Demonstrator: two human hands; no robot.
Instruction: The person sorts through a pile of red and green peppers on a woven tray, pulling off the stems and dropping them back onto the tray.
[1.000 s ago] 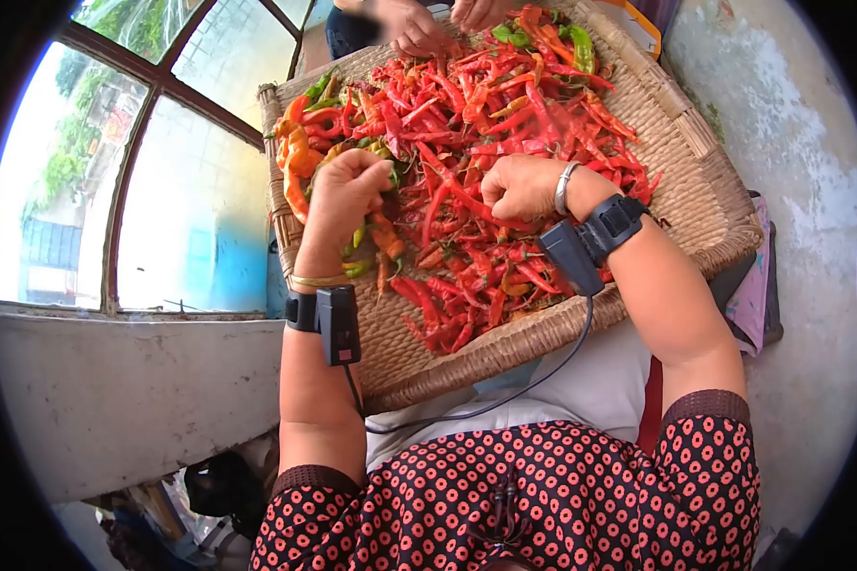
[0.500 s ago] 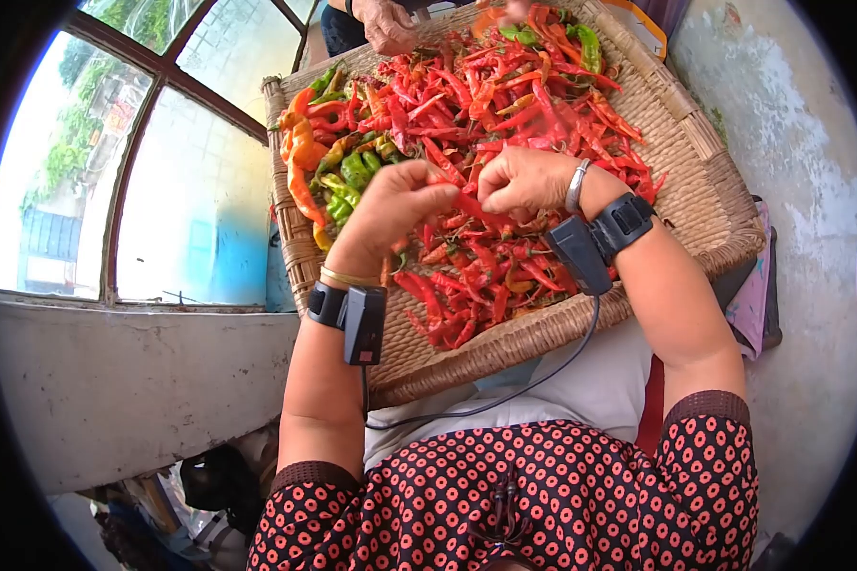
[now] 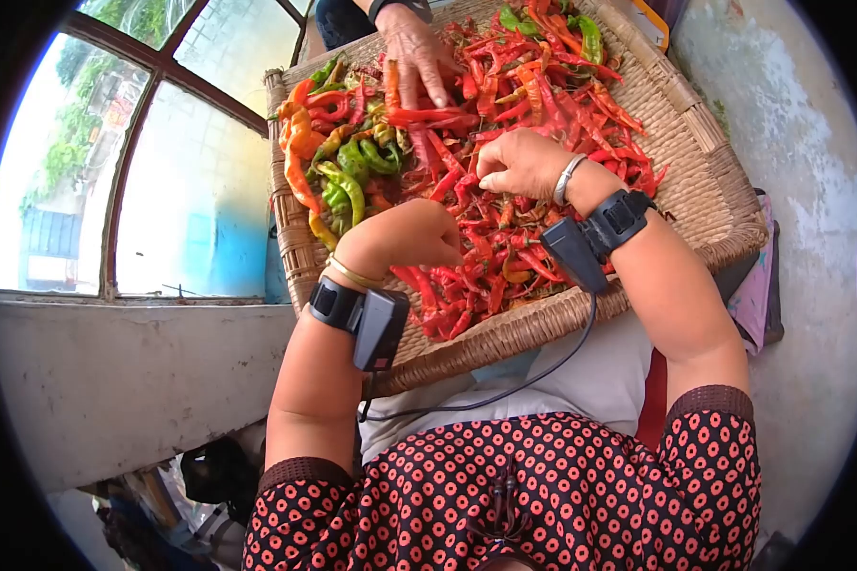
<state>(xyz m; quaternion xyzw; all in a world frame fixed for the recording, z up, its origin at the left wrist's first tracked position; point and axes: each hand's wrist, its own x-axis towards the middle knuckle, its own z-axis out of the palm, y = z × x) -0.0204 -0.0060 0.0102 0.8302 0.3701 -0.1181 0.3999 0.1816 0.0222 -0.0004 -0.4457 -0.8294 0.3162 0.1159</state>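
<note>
Chillies point(image 3: 495, 221) are spread centre-frame, seemingly for reach; left hand point(image 3: 414, 233) and right hand point(image 3: 526, 165) are curled, any pinch hidden.

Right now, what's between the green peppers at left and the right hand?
Red peppers lie between those green peppers and the right hand, as the head view shows.

Mixed-colour peppers point(image 3: 448, 152) across a woven tray point(image 3: 700, 205)

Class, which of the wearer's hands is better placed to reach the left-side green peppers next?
Probably the left hand: it sits nearer the green peppers; the right hand is over red peppers, farther right.
</note>
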